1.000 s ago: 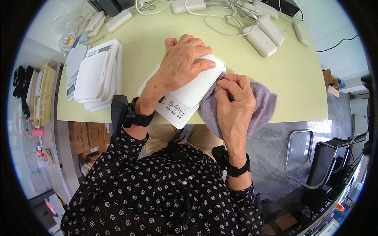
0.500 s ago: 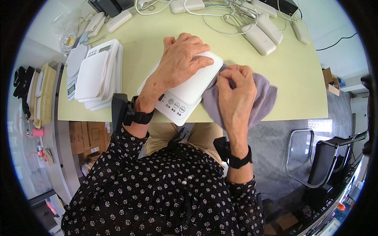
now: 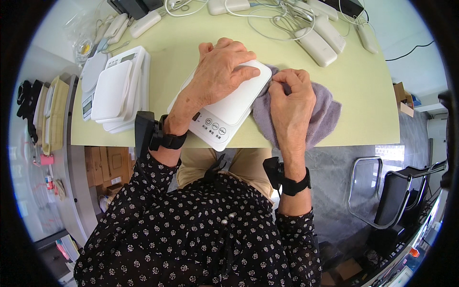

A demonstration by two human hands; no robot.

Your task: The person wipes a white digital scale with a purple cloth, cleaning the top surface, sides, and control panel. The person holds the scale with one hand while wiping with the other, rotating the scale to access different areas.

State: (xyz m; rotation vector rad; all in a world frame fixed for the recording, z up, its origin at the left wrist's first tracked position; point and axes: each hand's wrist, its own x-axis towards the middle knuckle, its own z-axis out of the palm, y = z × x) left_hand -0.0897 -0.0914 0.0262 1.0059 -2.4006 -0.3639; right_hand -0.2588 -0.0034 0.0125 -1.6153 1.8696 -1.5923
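Note:
A white digital kitchen scale (image 3: 224,107) lies tilted on the table in front of me, its button panel toward my body. Across its far left part rests my left hand (image 3: 221,71), with the fingers curled over the far edge and the thumb on the white platform. My right hand (image 3: 292,103) is closed in a pinch on a grey-purple cloth (image 3: 327,115) at the scale's right edge. The cloth spreads out beneath and beside that hand. The fingertips' exact contact with the scale edge is partly hidden.
More white scales (image 3: 112,93) are stacked at the left of the pale green table (image 3: 172,43). Several white power banks (image 3: 316,47) with tangled cables lie along the back. A chair (image 3: 392,191) stands on the grey floor to the right.
My right hand has shifted slightly up and right along the scale's edge, drawing the cloth with it. The left hand and the scale have stayed nearly in place.

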